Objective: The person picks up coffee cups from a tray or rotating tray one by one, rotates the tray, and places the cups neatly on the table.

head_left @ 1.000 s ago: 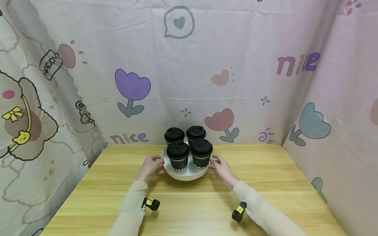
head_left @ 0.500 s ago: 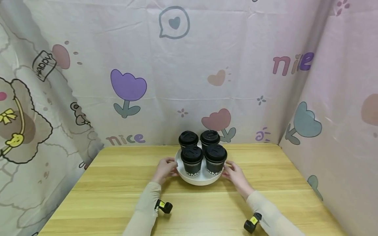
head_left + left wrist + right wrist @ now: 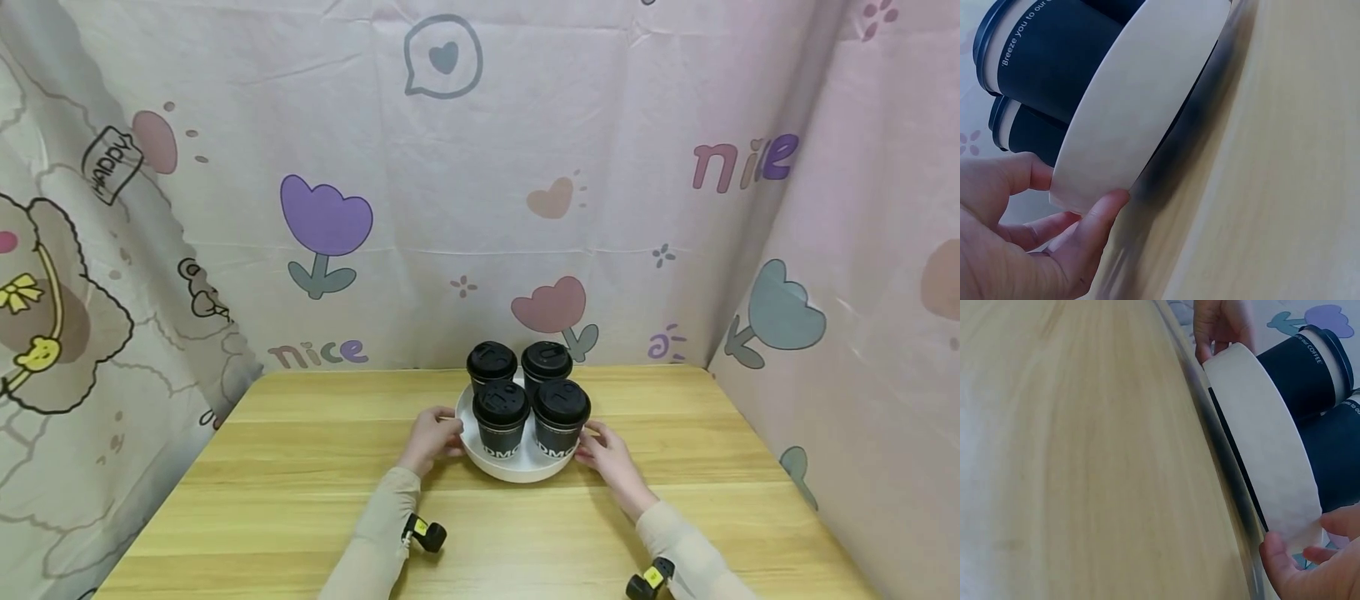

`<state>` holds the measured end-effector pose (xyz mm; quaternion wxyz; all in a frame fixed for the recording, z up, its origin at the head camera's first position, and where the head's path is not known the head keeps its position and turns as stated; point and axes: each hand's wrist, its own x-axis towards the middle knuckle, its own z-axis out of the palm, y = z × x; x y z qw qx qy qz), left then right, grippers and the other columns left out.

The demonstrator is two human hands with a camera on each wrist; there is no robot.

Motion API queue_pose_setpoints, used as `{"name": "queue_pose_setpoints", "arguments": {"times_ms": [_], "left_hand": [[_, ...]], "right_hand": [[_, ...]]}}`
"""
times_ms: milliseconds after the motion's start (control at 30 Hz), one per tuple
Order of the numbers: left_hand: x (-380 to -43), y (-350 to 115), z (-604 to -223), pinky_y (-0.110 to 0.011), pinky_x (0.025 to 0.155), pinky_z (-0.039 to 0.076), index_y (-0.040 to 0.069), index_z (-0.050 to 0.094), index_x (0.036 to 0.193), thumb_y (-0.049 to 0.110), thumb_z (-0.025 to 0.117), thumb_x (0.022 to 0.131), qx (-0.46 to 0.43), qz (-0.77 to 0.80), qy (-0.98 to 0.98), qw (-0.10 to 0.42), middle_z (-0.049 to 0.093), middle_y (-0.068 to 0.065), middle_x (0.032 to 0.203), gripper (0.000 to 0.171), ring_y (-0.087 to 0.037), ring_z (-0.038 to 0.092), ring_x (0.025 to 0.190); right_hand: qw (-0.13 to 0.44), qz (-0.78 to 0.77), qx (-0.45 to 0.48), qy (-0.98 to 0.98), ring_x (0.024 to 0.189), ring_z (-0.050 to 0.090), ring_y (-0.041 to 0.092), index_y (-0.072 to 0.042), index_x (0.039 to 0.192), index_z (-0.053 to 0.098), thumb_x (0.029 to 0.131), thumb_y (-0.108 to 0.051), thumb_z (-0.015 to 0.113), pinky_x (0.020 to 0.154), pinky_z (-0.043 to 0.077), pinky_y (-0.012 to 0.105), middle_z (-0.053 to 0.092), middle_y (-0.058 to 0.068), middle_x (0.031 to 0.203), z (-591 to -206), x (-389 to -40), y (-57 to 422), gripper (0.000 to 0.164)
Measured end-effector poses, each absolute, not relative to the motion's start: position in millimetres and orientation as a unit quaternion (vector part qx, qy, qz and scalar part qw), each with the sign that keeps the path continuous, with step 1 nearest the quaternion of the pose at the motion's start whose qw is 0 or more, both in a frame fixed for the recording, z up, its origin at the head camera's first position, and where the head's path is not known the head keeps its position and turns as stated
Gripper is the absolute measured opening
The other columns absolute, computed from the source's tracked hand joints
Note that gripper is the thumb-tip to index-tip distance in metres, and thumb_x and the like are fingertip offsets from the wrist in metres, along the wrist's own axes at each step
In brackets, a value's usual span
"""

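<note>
A round white tray (image 3: 522,473) carries several black paper coffee cups with black lids, such as the front left cup (image 3: 501,425) and the front right cup (image 3: 559,425). My left hand (image 3: 432,439) grips the tray's left side, and my right hand (image 3: 609,458) grips its right side. In the left wrist view, fingers (image 3: 1102,215) of that hand pinch the tray's side wall (image 3: 1129,106) between its upper rim and lower edge. The right wrist view shows a similar pinch by fingers (image 3: 1280,559). A dark strip runs under the tray's edge; whether the tray touches the table cannot be told.
The wooden table (image 3: 315,517) spreads around the tray. A patterned cloth backdrop (image 3: 450,225) rises behind its far edge and along the sides. Small black cameras, one on the left sleeve (image 3: 427,535) and one on the right sleeve (image 3: 649,579), sit at the forearms.
Both hands have brought the tray and its cups to the right and nearer to me, keeping their grip. The head view has also turned slightly to the right.
</note>
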<state>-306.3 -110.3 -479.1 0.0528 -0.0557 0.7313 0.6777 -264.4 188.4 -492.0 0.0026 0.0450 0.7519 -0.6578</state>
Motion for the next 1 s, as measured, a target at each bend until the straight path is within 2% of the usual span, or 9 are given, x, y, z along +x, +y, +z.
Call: {"name": "queue_pose_setpoints", "arguments": {"times_ms": [200,433,600,800,1000], "left_hand": [[-305,-109,-481,-0.035,0.060,0.061,-0.011,0.056,0.119,-0.001,0.056,0.081,-0.055,0.674,0.734,0.057,0.061,-0.012,0.089,0.040,-0.015,0.062,0.066],[-306,-110,-487,-0.034,0.059,0.061,-0.011,0.055,0.119,-0.001,0.055,0.080,-0.054,0.674,0.735,0.057,0.061,-0.012,0.088,0.040,-0.016,0.061,0.066],[-306,-110,-490,-0.033,0.059,0.061,-0.010,0.055,0.119,-0.001,0.055,0.080,-0.062,0.675,0.733,0.056,0.060,-0.010,0.086,0.040,-0.016,0.060,0.066],[-305,-111,-491,-0.033,0.059,0.061,-0.011,0.054,0.121,0.000,0.055,0.081,-0.057,0.675,0.733,0.060,0.059,-0.011,0.087,0.041,-0.016,0.060,0.067],[-304,-111,-489,-0.032,0.060,0.061,-0.010,0.052,0.125,0.003,0.057,0.083,-0.061,0.671,0.736,0.072,0.060,-0.012,0.090,0.044,-0.016,0.060,0.070]], "right_hand": [[0.003,-0.654,0.045,0.755,0.084,0.063,0.009,0.008,0.140,0.041,0.101,-0.012,0.047,0.084,0.058,0.028,0.063,0.020,0.111,-492,-263,189,0.044],[0.001,-0.651,0.039,0.758,0.083,0.062,0.013,0.011,0.138,0.041,0.100,-0.009,0.048,0.076,0.058,0.026,0.064,0.015,0.100,-494,-261,189,0.044],[-0.001,-0.651,0.048,0.758,0.079,0.060,0.014,0.009,0.137,0.044,0.099,-0.008,0.049,0.069,0.056,0.022,0.062,0.008,0.089,-498,-263,188,0.041],[0.000,-0.649,0.053,0.759,0.079,0.059,0.014,0.008,0.137,0.044,0.099,-0.009,0.049,0.067,0.055,0.021,0.062,0.007,0.087,-502,-264,189,0.042],[0.003,-0.649,0.056,0.759,0.081,0.060,0.014,0.008,0.138,0.043,0.099,-0.011,0.050,0.068,0.055,0.022,0.062,0.010,0.094,-503,-263,190,0.044]]}}
